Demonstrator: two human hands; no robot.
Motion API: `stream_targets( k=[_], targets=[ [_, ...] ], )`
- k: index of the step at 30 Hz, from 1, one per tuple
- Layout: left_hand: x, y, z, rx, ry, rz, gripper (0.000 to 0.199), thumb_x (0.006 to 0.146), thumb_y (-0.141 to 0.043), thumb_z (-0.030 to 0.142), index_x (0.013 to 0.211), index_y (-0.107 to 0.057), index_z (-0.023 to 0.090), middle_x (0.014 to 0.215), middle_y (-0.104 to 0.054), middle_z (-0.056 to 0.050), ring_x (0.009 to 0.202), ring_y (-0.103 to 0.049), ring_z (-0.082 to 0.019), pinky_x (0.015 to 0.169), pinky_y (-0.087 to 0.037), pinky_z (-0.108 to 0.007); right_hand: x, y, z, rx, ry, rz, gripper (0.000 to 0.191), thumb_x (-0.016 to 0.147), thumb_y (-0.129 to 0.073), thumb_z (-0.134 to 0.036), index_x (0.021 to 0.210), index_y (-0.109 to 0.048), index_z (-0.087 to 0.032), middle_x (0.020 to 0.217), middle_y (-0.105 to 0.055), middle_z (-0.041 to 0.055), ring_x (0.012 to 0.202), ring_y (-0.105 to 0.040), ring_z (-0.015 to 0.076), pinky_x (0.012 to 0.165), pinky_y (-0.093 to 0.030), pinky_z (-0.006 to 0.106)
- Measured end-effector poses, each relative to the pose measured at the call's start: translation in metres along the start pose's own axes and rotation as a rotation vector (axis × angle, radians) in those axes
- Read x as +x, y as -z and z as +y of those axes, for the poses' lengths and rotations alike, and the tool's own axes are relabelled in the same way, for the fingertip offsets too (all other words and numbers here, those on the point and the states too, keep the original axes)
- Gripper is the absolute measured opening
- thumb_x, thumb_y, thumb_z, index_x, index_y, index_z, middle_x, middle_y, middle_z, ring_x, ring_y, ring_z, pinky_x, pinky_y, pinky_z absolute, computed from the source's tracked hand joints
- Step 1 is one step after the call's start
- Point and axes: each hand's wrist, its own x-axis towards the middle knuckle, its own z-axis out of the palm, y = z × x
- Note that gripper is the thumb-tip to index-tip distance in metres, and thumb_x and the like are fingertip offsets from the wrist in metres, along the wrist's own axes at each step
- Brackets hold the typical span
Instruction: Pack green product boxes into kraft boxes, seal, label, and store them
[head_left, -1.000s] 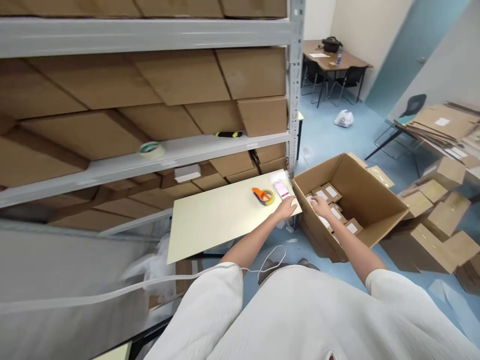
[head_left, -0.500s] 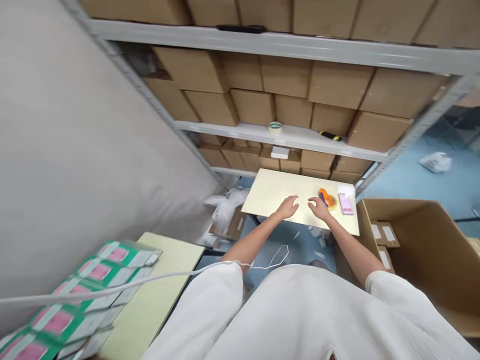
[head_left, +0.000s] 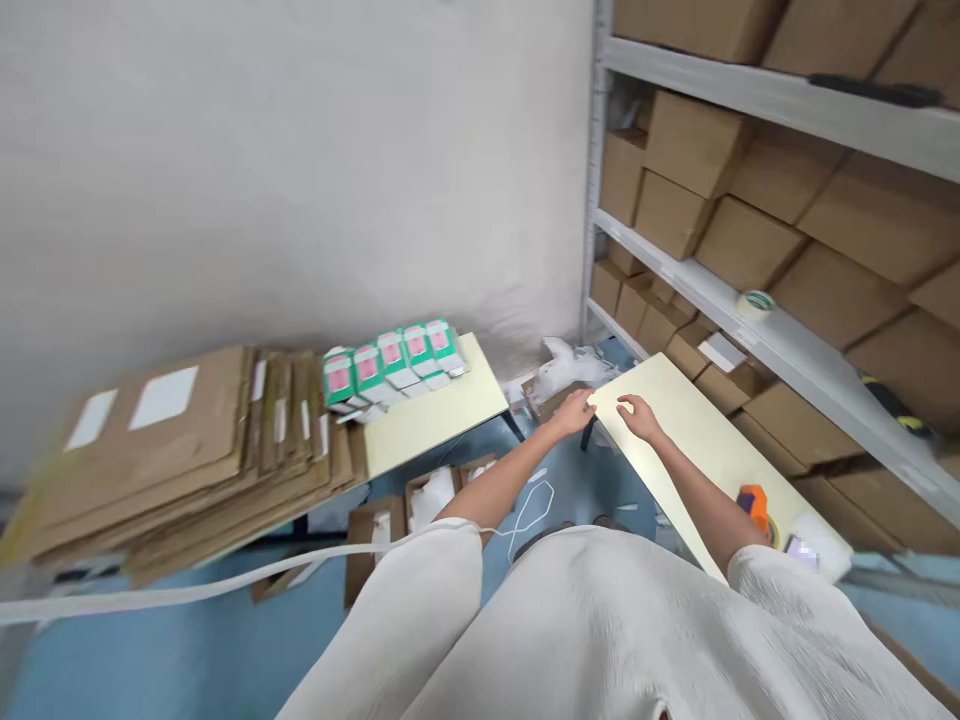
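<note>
Here's the left forearm (head_left: 511,474), slanting up from lower centre, and the left hand (head_left: 574,412) sits just right of mid-frame, fingers loosely bent! Close beside it, slightly apart, hovers the right hand (head_left: 638,416), fingers half curled and pointing left, the right forearm (head_left: 696,494) angling toward the lower right.

The person standing here wears a loose, creased white top (head_left: 585,630) with 2 wide, short sleeves (head_left: 424,600). A white cable (head_left: 225,588) crosses the left one. The 2 hands (head_left: 574,411) are bare; a small dark spot (head_left: 661,711) on the front may be an opening.
</note>
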Motion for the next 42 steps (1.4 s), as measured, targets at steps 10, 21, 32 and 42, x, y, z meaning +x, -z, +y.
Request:
stream_targets(
  k=[10,21,32,42],
  targets=[
    [-0.081,0.052,-0.047,0.006,0.365,0.2,0.047,0.1,-0.061,0.027,0.146,-0.064,0.017,0.146,-0.07,-0.016,0.14,-0.063,-0.034,0.123,-0.048,-0.052,0.065,-0.092,-0.063,0.073,0.254,-0.311,0.021,0.091,-0.065,-0.029,0.108,-0.077,-0.023,0.12,-0.078,0.0105,0.118,-0.072,0.0294,0.112,-0.054,0.049],
    [-0.032,-0.01,-0.032,-0.047,0.171,-0.088,0.042,0.104,-0.057,0.027,0.143,-0.066,0.015,0.148,-0.068,-0.017,0.14,-0.063,-0.031,0.124,-0.047,-0.049,-0.039,-0.01,0.054,-0.116,-0.37,0.09,0.033,0.093,-0.065,-0.045,0.114,-0.073,-0.022,0.115,-0.077,0.0119,0.105,-0.072,0.0277,0.102,-0.056,0.043],
    [0.021,-0.095,0.059,-0.078,-0.074,-0.406,0.043,0.108,-0.053,0.033,0.145,-0.066,0.018,0.152,-0.067,-0.014,0.14,-0.064,-0.028,0.125,-0.048,-0.045,-0.223,0.095,0.171,-0.319,-1.277,0.563,0.062,0.082,-0.075,-0.041,0.135,-0.058,-0.013,0.143,-0.058,0.0322,0.141,-0.053,0.0476,0.116,-0.043,0.064],
    [0.033,-0.095,0.063,-0.019,-0.089,-0.455,0.043,0.107,-0.052,0.03,0.145,-0.066,0.016,0.152,-0.066,-0.015,0.141,-0.063,-0.028,0.124,-0.048,-0.045,-0.221,0.108,0.157,-0.178,-1.05,0.536,0.044,0.09,-0.055,-0.024,0.133,-0.051,-0.019,0.112,-0.07,0.0171,0.109,-0.07,0.0377,0.097,-0.056,0.056]
  ],
)
